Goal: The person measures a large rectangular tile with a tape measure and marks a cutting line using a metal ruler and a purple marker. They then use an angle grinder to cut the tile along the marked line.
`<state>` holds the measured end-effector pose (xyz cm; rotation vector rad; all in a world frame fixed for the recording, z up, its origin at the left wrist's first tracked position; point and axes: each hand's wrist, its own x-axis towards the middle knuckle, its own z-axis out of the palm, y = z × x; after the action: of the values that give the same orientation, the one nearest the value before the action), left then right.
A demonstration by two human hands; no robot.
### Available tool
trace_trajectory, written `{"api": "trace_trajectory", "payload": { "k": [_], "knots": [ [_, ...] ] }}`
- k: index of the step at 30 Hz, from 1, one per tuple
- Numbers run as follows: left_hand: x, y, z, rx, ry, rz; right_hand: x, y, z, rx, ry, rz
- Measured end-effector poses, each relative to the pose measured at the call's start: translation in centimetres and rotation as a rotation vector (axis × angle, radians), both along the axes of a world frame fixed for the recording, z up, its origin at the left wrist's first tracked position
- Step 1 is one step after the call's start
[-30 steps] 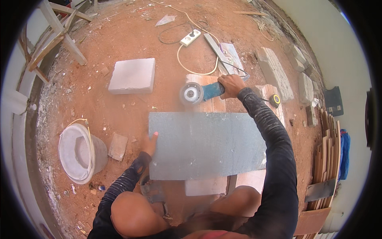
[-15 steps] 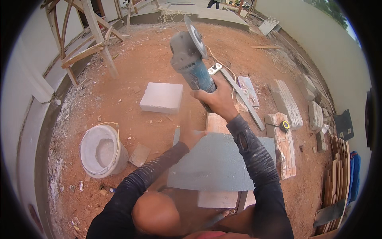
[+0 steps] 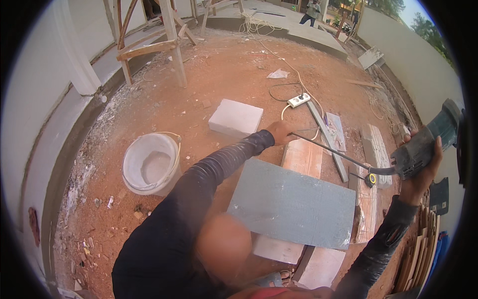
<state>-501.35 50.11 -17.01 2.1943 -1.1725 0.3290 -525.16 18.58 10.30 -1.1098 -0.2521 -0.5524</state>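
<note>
My right hand (image 3: 417,185), at the far right, is wrapped around the body of a teal and dark grey angle grinder (image 3: 417,153). The grinder's head reaches the dark rim of the picture, so its disc cannot be made out. From its rear end a black power cord (image 3: 343,153) runs leftward, stretched fairly straight. My left hand (image 3: 280,133) is closed on that cord, above the far edge of a grey tile (image 3: 294,202). The tile lies flat in front of my knee, resting over pale blocks (image 3: 279,249) and a pinkish slab (image 3: 303,157).
A white block (image 3: 236,117) sits beyond my left arm, and a whitish bucket (image 3: 152,164) stands at left. A power strip (image 3: 298,100), a metal bar (image 3: 327,142) and a yellow tape measure (image 3: 370,180) lie ahead and right. Wooden trestles (image 3: 174,62) and a distant person (image 3: 311,12) are farther off.
The grinder has swung from the upper middle to the far right in my right hand. My left hand has left the tile's edge and now grips the cord. The view has shifted.
</note>
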Motion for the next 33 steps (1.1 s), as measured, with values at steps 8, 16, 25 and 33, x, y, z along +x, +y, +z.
{"api": "trace_trajectory", "payload": {
  "k": [8, 16, 25, 33],
  "knots": [
    [-6.7, 2.2, 7.7, 0.027, -0.301, -0.014, -3.8, -8.9, -7.0, 0.006, 0.222, -0.069],
    [-10.9, 8.2, 9.3, 0.917, 0.803, -0.264, -0.5, -6.6, -13.7, 0.156, 0.503, -0.035],
    [-17.7, -6.4, 2.2, 0.417, 1.143, -0.383, -4.9, -3.7, -20.3, -0.177, 0.893, -0.028],
    [-25.8, -18.7, -1.0, 0.021, 1.637, -0.454, -7.3, -1.0, -26.1, -0.009, 0.83, -0.011]
  ]
}}
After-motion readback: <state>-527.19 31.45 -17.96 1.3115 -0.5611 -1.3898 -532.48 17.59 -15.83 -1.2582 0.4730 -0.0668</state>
